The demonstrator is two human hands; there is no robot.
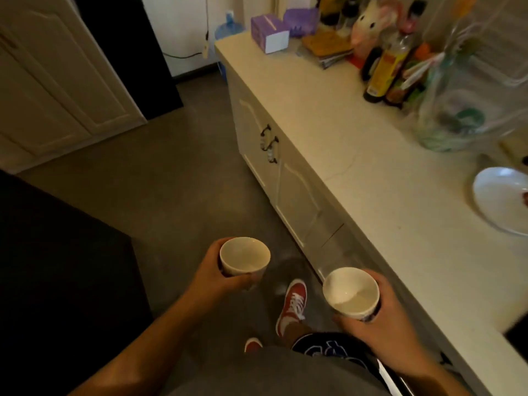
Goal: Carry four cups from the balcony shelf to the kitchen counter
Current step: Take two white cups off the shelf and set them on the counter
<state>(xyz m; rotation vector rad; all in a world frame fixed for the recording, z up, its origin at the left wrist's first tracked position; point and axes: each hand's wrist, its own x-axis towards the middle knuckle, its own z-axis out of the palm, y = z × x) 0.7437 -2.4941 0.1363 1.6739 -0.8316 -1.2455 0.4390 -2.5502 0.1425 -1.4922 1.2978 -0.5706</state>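
Two white cups are held upright in front of my body, over the floor. My left hand (213, 271) grips the left cup (244, 257) around its side, low in the middle of the view. My right hand (380, 318) grips the right cup (351, 292) with fingers wrapped round its wall, close to the front edge of the kitchen counter (371, 155). Both cups look empty inside. The pale counter runs along the right side from near to far.
On the counter stand sauce bottles (384, 72), a clear plastic bag (468, 90), a white plate (500, 195), a purple tissue box (268, 34) and a plush toy (368, 27). Cabinet doors with black handles (270, 144) sit below. A dark block (57, 267) fills the left.
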